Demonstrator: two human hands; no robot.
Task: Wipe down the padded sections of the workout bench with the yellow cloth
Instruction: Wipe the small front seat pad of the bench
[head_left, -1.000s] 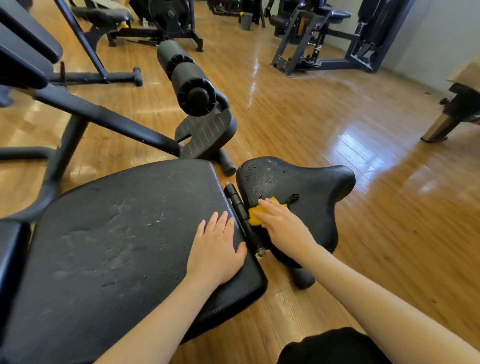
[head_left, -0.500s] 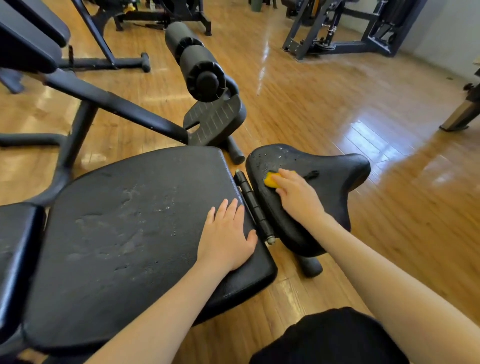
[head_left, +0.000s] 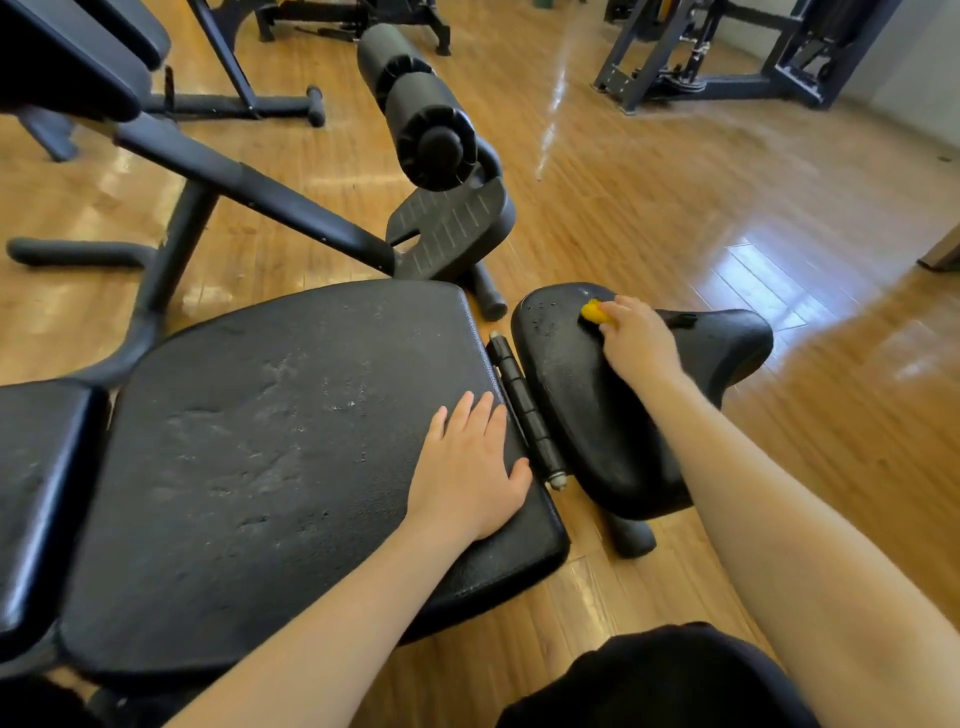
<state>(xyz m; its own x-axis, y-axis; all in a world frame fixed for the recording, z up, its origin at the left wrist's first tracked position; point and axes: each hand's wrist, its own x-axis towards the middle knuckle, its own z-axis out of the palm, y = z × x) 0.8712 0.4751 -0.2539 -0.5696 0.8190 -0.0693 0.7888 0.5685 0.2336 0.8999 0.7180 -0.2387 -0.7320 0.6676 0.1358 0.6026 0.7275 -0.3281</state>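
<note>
The yellow cloth (head_left: 594, 312) sits bunched under the right hand (head_left: 636, 343), pressed on the far end of the small seat pad (head_left: 582, 410), right of centre in the frame. Only a small yellow corner shows past the fingers, which curl over it. Half a second ago the cloth lay nearer the middle of this pad, and a second ago close to the hinge bar (head_left: 527, 410); it has since travelled away from the person toward the pad's far rim, which lies just beyond it. Wet specks dot the pad to the cloth's left.

The left hand (head_left: 467, 473) stays flat, fingers straight and together, on the right edge of the large back pad (head_left: 270, 457), thumb near the hinge bar, as in both earlier views.

Between the two pads runs a narrow gap holding the hinge. Bare wooden floor (head_left: 753, 208) spreads to the right and beyond the seat pad. At upper centre a foam roller (head_left: 415, 104) and footplate (head_left: 452, 228) stand close to the pads' far ends.
</note>
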